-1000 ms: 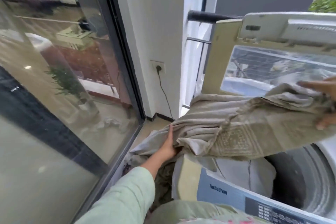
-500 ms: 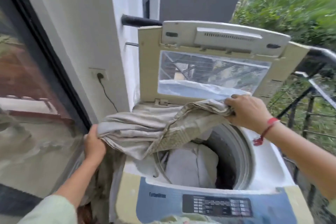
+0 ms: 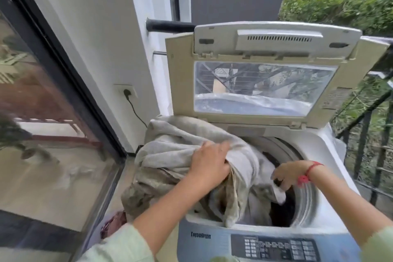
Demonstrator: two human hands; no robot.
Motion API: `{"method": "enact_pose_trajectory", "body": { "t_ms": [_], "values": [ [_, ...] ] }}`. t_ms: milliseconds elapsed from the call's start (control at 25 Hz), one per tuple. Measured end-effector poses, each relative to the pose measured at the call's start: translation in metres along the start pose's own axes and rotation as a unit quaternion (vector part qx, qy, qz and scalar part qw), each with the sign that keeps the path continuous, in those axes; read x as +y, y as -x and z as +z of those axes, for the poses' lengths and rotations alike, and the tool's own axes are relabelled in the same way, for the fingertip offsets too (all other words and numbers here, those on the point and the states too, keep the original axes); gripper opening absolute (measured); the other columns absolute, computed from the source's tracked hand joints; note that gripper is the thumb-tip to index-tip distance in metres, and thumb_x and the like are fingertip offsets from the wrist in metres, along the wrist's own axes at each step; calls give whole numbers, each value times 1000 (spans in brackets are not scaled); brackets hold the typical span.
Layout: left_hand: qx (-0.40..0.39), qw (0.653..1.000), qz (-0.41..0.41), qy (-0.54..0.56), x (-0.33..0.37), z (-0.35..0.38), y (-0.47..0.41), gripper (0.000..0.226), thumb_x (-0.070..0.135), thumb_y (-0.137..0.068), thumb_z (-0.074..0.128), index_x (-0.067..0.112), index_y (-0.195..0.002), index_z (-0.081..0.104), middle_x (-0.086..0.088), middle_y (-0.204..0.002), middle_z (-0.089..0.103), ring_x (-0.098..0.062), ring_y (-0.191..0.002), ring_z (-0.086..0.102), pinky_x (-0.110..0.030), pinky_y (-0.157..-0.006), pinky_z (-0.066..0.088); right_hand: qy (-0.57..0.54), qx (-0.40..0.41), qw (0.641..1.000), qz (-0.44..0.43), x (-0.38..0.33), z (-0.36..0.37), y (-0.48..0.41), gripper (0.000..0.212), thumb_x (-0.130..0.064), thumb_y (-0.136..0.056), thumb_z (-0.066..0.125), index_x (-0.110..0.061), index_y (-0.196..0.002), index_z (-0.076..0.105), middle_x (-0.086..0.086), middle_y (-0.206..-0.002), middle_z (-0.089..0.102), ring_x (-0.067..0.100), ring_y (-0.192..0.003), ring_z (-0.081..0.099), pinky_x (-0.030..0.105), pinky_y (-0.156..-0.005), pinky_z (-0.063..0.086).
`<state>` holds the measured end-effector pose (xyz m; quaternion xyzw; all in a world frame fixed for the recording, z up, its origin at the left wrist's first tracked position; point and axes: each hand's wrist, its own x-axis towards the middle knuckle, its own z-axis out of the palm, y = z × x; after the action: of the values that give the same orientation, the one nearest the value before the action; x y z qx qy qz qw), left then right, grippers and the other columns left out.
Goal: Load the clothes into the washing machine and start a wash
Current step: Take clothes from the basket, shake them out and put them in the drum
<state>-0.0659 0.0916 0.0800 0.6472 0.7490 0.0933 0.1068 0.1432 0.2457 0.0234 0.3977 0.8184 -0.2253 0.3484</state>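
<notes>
A top-loading washing machine (image 3: 331, 178) stands with its lid (image 3: 265, 83) raised. A large beige-grey cloth (image 3: 170, 147) drapes over the machine's left rim, part of it hanging into the drum (image 3: 306, 204) and part trailing down the left side. My left hand (image 3: 209, 165) grips a bunch of the cloth above the drum opening. My right hand (image 3: 287, 174), with a red thread on its wrist, reaches into the drum and pinches the cloth's white edge. The control panel (image 3: 276, 248) runs along the machine's front edge.
A glass sliding door (image 3: 42, 112) lies on the left. A wall socket (image 3: 127, 91) with a black cord sits behind the machine. A reddish garment (image 3: 113, 222) lies low beside the machine's left side. Dark metal railing (image 3: 370, 138) and greenery border the right.
Both hands have brought the cloth over and down toward the drum. My left hand moved from the machine's left side to above the opening; my right hand dropped from the lid's base into the drum.
</notes>
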Motion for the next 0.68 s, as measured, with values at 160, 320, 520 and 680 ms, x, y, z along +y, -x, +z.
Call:
{"method": "enact_pose_trajectory", "body": {
  "t_ms": [160,320,520,680],
  "values": [
    [-86,992,-81,33,-75,13,6,61,45,-79,64,32,-133,39,1,-138,43,-25,-127,39,-42,-100,37,-229,148,960,-70,-34,-12,-13,94,-39,-72,77,-28,-148,22,-12,-142,31,8,-131,34,30,-111,32],
    [-72,978,-187,58,-190,4,24,107,49,-63,79,34,-147,14,1,-153,14,-27,-140,17,-47,-110,25,-358,136,906,-179,-151,-21,-56,128,-48,-60,83,-32,-150,-8,-15,-152,-6,8,-143,-4,40,-120,6],
    [-186,933,-225,210,-250,81,30,131,26,-67,82,32,-144,-24,-11,-157,-8,-26,-146,0,-41,-116,20,-436,274,850,-112,-202,0,-97,72,-50,-67,77,-27,-130,51,-1,-115,63,16,-111,58,33,-94,46],
    [-111,961,-156,198,-242,95,14,124,25,-76,72,59,-123,-38,-2,-157,-15,-23,-145,-1,-48,-118,14,-134,423,872,-206,-183,-32,-28,31,-51,-79,56,-22,-81,65,-4,-76,65,20,-73,63,32,-60,47]
  ]
}}
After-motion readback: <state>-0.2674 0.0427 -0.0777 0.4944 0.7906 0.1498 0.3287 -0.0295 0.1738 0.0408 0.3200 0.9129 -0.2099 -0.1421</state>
